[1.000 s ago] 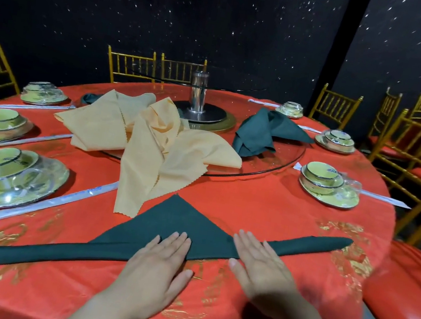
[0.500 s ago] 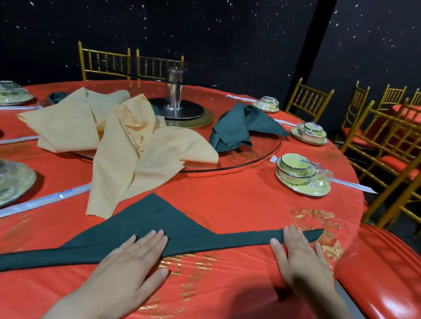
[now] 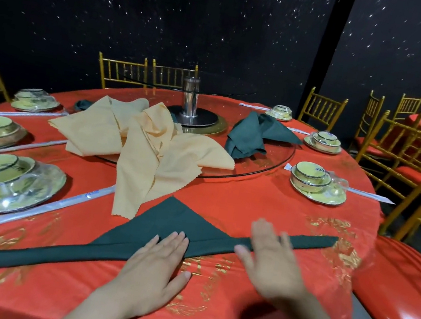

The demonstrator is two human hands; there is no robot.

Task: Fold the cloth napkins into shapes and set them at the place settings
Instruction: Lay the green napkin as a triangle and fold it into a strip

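The green napkin (a long banded triangle) is pinned near the counter's front edge by the straight-fingered left hand, while the blurred right hand is spread over its fold, likely for smoothing.

Dark green napkin — long rolled band, triangular peak — lies flat.

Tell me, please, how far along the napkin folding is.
Done: no shaped napkin shows at the bowls. In hand: the flat green napkin is a band with a triangle; the left hand presses it, the right hand, blurred, is over it. Left: the yellow napkins and bunched green napkin lie loose on the turntable.
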